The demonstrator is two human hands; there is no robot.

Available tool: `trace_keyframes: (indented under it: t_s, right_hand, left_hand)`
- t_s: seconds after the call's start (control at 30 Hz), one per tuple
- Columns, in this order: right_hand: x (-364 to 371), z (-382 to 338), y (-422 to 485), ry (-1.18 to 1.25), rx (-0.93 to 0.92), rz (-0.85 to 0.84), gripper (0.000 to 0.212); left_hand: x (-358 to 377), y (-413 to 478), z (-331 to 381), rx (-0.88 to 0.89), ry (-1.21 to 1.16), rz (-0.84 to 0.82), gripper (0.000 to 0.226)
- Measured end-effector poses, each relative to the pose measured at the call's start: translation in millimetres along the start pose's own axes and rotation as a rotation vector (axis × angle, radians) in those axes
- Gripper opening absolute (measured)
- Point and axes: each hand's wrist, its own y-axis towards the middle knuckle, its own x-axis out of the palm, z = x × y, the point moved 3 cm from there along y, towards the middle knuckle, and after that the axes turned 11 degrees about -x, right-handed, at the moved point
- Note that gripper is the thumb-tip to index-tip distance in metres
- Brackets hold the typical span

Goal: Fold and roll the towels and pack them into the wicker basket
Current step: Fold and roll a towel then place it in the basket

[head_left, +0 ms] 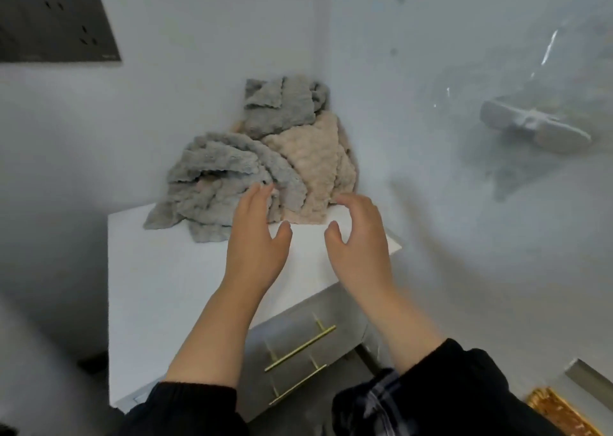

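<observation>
I see the left hand (255, 236) with straight fingers touching the grey towel (215, 177) and the right hand (360, 236) loosely curled and empty beside the beige towel (315, 163), so pulling one from this tangled heap at the desk's (166, 269) back corner may drag the others off.

1. The towels (262, 160) fill the back corner of the cabinet top (159, 269), leaning against the back wall (182, 110) and close to the right wall (447, 220).
2. Both walls close off approach from behind and from the right.
3. The top is bare in front of the towels and to their left, so approach is open from the front, left and above.
4. The left hand (255, 236) and right hand (358, 240) occupy the front; bare top shows in the gap between them.
5. The drawer handles (300, 347) project from the cabinet front, below the top's edge.
6. A fixture (534, 125) juts from the right wall, well apart from the towels.
</observation>
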Motion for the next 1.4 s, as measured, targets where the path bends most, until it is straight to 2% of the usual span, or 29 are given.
trace_keyframes:
  t_s: [0.1,0.27,0.37,0.47,0.57,0.67,0.73,0.8,0.93,1.07,1.13,1.23,1.33,1.4]
  right_hand:
    - [44.1,9.3,15.3,0.035,0.058,-0.058,0.036]
    - [94.4,41.5,36.7,-0.051,0.139,-0.128,0.047]
    - [100.8,61.1,55.0,-0.141,0.239,-0.044,0.057]
    - [102.8,81.2,69.4,-0.095,0.413,0.094,0.064]
    - [105.3,89.9,75.4,-0.033,0.480,0.161,0.057]
    - [107.7,93.9,75.9,0.024,0.507,0.124,0.012]
    - [106.2,93.9,76.2,0.032,0.471,0.120,0.031]
    - [101.0,88.7,78.1,0.070,0.444,0.136,0.039]
    - [91.0,77.1,84.0,0.192,0.445,0.149,0.037]
    - [86.9,71.4,88.4,0.361,0.505,0.019,0.037]
    - [77.5,65.1,89.0,0.351,0.483,0.148,0.032]
    - [53.0,50.0,85.9,0.312,0.386,0.541,0.014]
    - [39.5,30.4,86.3,0.316,0.283,0.650,0.011]
    - [31.6,20.5,89.6,0.293,0.231,0.662,0.011]
  left_hand:
    - [-8.0,22.8,-27.7,-0.080,0.037,0.021,0.058]
    - [1.2,38.4,-61.9,-0.178,0.211,-0.100,0.070]
    - [5.6,46.9,-73.5,-0.162,0.267,-0.132,0.071]
    - [11.1,57.5,-85.4,-0.196,0.251,-0.195,0.068]
    - [17.4,61.4,-92.4,-0.199,0.250,-0.240,0.066]
    - [23.5,67.2,-97.6,-0.191,0.272,-0.243,0.068]
    - [26.2,68.4,-98.9,-0.185,0.316,-0.237,0.070]
    - [27.9,67.3,-98.1,-0.173,0.344,-0.222,0.071]
    - [27.7,65.4,-96.4,-0.165,0.278,-0.199,0.075]
    - [25.2,63.8,-96.3,-0.159,0.256,-0.196,0.077]
    - [22.5,62.6,-94.6,-0.143,0.212,-0.187,0.078]
    - [20.2,60.6,-95.1,-0.132,0.209,-0.196,0.073]
    - [21.8,59.4,-99.0,-0.091,0.332,-0.184,0.066]
    - [21.7,58.5,-98.4,-0.113,0.300,-0.153,0.062]
